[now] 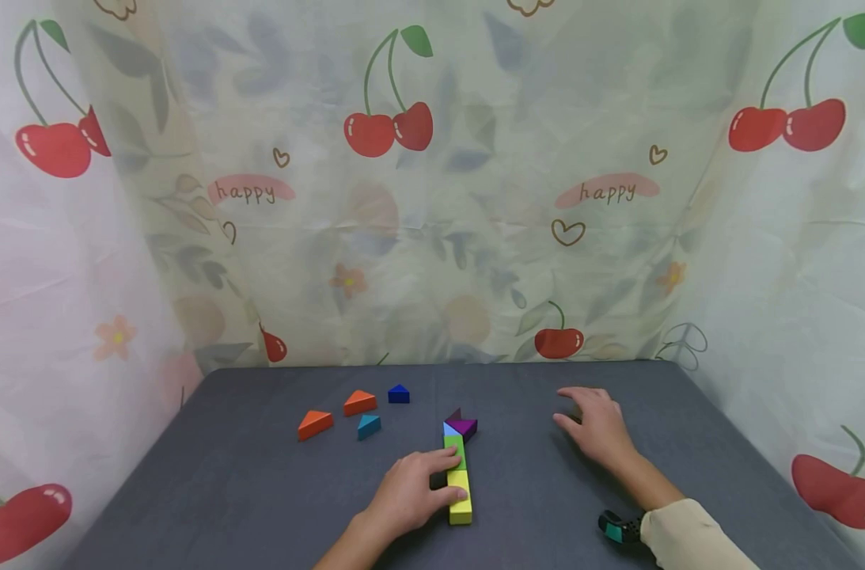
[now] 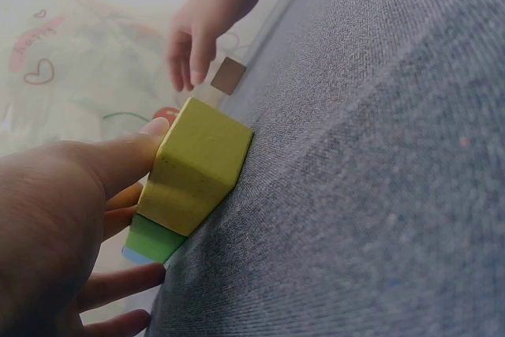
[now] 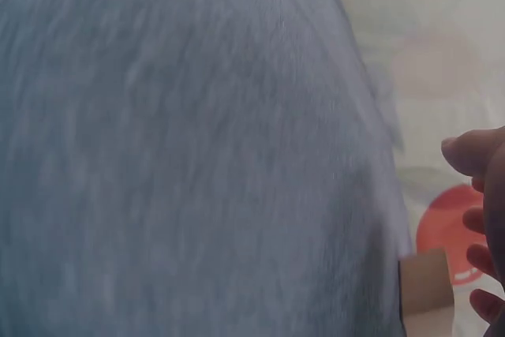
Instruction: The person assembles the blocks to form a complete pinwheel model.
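Observation:
My left hand (image 1: 409, 492) rests on a straight row of blocks, thumb on the yellow block (image 1: 460, 513) and a forefinger on the green block (image 1: 454, 441). At the row's far end are a light blue triangle (image 1: 449, 430) and a purple block (image 1: 465, 427). The left wrist view shows the thumb along the edge of the yellow block, the other fingers extended beyond. My right hand (image 1: 597, 426) hovers at the right with loosely bent fingers, holding nothing. Near it stands a brown block (image 2: 229, 75), hidden behind that hand in the head view.
Left of the row lie two orange triangles (image 1: 315, 424), a teal triangle (image 1: 369, 427) and a dark blue triangle (image 1: 399, 394). A grey cloth (image 1: 261, 491) covers the table. Printed curtains (image 1: 432, 237) enclose the back and sides.

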{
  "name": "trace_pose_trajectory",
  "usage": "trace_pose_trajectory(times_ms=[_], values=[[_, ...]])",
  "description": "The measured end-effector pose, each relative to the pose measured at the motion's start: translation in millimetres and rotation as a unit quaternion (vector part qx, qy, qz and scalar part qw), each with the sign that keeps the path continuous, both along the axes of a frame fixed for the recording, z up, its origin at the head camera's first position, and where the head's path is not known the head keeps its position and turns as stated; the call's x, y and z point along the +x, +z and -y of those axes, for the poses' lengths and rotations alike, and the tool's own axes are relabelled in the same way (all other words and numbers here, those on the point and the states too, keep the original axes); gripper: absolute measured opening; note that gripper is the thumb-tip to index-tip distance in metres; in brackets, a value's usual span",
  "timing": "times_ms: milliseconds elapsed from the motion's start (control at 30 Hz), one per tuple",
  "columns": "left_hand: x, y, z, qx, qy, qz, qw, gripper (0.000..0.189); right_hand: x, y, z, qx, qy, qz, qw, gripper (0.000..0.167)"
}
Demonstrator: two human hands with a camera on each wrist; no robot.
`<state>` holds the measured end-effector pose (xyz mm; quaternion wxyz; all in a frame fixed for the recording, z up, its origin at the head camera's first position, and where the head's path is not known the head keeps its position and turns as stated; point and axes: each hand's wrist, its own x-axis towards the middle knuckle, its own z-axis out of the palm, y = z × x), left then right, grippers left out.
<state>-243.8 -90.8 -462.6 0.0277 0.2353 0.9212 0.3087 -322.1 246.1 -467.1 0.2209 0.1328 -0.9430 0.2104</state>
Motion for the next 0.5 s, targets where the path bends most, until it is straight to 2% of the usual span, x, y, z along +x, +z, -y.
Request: trace_pose_trajectory(times_ms=[233, 500], values=[[0.3, -0.4, -0.1, -0.001, 0.001, -0.002, 1.0000, 0.055, 3.3, -1.0, -18, 0.032, -0.009, 0.008, 0.9994, 0.049], [-1.5, -0.6, 0.2, 0.003, 0.001, -0.009, 1.0000, 0.054, 3.8, 5.2, -33, 0.079, -0.018, 0.036, 0.9961, 0.060]])
